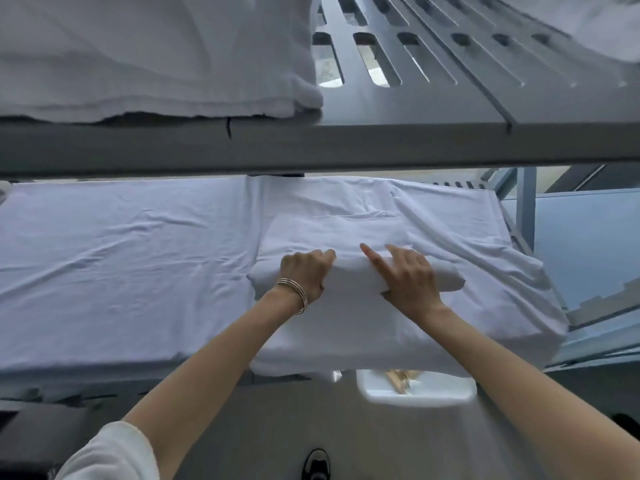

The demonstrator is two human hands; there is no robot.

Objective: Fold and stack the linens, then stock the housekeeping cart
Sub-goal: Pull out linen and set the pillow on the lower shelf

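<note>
Sleeve (110, 455), white, at 7 o'clock, nearest the lens; shoe (316, 464), dark, at 6 o'clock on the floor. Tray (420, 388), white, just below the shelf edge, holding pale wooden pieces, kind unclear. Left hand (306, 273), bangles (294, 294) at its wrist: fingers curled over the near left edge of the linen (353, 244), gripping it. Right hand (408, 275), beside it at 3 o'clock: fingers laid fairly straight on top of the linen, index extended toward 11 o'clock, thumb tucked under the near fold. Linen: white, folded, lying under and between both hands atop a stack (450, 306) on the middle shelf. Sheet (121, 254), white, flat, at 9 o'clock on the same shelf. Towels (156, 64), white, at 11 o'clock on the slotted upper shelf (381, 109).
</note>
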